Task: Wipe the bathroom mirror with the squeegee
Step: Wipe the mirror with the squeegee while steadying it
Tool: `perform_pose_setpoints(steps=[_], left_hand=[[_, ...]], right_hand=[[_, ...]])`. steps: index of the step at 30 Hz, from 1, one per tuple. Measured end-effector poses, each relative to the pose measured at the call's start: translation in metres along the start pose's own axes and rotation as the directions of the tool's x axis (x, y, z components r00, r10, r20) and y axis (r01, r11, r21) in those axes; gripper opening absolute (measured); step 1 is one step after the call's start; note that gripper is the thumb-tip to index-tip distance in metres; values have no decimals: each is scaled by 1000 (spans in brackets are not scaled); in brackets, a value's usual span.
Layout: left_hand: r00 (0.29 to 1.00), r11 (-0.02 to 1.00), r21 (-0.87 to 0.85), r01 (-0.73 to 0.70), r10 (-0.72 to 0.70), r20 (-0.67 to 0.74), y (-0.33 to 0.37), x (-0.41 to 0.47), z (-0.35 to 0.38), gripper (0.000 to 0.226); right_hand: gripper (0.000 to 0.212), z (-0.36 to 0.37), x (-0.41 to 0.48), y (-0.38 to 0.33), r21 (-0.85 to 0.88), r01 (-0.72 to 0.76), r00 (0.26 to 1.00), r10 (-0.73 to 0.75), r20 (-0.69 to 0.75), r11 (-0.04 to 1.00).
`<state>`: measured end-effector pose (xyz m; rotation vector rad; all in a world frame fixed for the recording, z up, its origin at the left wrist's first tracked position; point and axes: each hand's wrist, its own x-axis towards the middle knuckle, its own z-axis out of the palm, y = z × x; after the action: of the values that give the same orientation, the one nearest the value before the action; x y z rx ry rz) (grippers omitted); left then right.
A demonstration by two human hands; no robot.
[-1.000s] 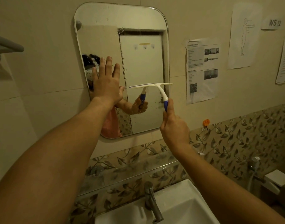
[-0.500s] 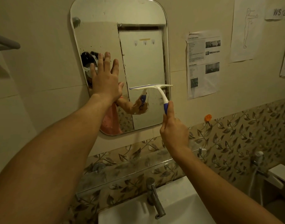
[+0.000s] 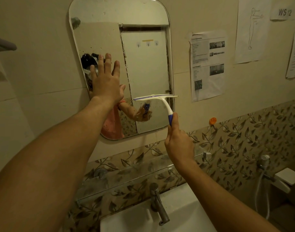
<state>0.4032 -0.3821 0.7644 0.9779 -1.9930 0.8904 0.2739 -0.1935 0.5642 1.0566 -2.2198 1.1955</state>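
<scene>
Both hands are up at the mirror (image 3: 143, 64): my left hand (image 3: 106, 82) lies flat on the left half of the glass, fingers straight and spread, holding nothing, while my right hand (image 3: 178, 141) is curled round the blue grip at the foot of the squeegee (image 3: 160, 99), thumb running up the handle. Its blade sits level against the lower right part of the mirror, with the right tip reaching the mirror's edge. I judge the squeegee to be light: a stiff white plastic T with a curved neck, and a thin strip along the top edge that should be soft and flex against the glass. The blue grip is the sensible place to hold it, low down, so the wrist can keep the blade flat. Below the blade the glass looks smeared and spotted, so it is probably wet and slick there. The mirror itself is a tall rounded-corner pane on a smooth pale wall, hard and breakable, so even pressure seems wiser than force. Underneath runs a glass shelf (image 3: 126, 174) against leaf-patterned tiles (image 3: 235, 144), then a metal tap (image 3: 158, 203) over a white sink (image 3: 185, 206).
</scene>
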Motion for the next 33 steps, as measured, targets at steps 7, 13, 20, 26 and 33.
perform_pose_setpoints(steps=[7,13,20,26,33], left_hand=[[1000,1000,3,-5,5,-1,-1,1,1,89],[1000,1000,16,-7,7,-2,-1,1,3,89],[1000,1000,24,-10,10,-6,-1,1,4,89],[1000,1000,28,-6,6,-5,0,1,2,89],[1000,1000,21,-7,7,5,-1,1,0,89]], right_hand=[[66,4,-4,2,3,-6,1000,6,8,1000],[67,5,-11,3,1,-12,1000,12,6,1000],[66,14,-31,18,-7,-35,998,36,54,999],[66,16,-38,26,-34,-52,996,54,71,998],[67,16,-39,26,-34,-53,995,55,79,998]])
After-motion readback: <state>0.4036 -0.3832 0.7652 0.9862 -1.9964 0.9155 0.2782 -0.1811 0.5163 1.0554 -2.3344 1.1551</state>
